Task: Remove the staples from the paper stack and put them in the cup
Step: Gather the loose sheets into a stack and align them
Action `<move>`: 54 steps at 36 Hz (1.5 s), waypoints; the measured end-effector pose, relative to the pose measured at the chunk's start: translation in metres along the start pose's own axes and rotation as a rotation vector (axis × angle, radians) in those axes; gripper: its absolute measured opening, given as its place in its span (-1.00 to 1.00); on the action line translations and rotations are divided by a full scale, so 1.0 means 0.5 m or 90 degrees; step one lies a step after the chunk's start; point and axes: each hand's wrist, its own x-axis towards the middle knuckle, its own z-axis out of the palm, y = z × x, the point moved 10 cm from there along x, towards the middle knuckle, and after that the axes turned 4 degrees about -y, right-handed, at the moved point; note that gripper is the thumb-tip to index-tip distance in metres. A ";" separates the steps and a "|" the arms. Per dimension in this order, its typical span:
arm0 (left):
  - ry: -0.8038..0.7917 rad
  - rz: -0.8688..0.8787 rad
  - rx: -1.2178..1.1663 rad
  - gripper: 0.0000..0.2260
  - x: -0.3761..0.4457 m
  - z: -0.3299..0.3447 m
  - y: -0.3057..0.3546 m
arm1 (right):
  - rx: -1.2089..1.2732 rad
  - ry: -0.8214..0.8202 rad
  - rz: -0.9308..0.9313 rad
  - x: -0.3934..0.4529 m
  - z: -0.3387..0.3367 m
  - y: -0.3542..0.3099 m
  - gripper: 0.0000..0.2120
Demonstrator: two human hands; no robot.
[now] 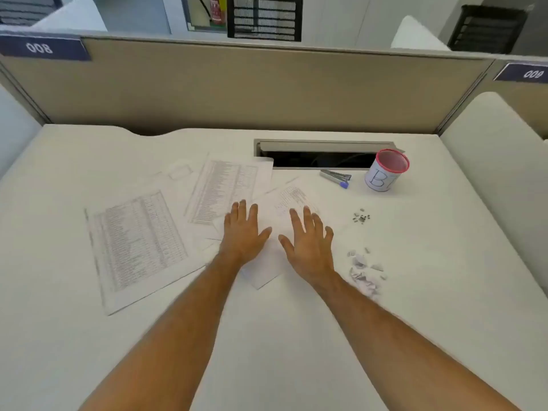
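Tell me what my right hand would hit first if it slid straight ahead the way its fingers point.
The right hand points up and slightly left along the paper sheet under it; beyond that, probably the open cable slot, though depth is uncertain.

Both hands, left (241,232) and right (308,241), lie flat on paper (275,209) near staples (361,218).

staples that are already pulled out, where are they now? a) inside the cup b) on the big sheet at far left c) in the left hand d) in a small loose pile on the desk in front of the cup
d: the staples lie in a loose pile on the desk, nearer the person than the cup, right of the right hand.
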 end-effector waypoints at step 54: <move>-0.098 -0.150 0.070 0.01 0.035 -0.002 -0.074 | -0.036 -0.237 0.053 0.002 0.104 0.028 -0.13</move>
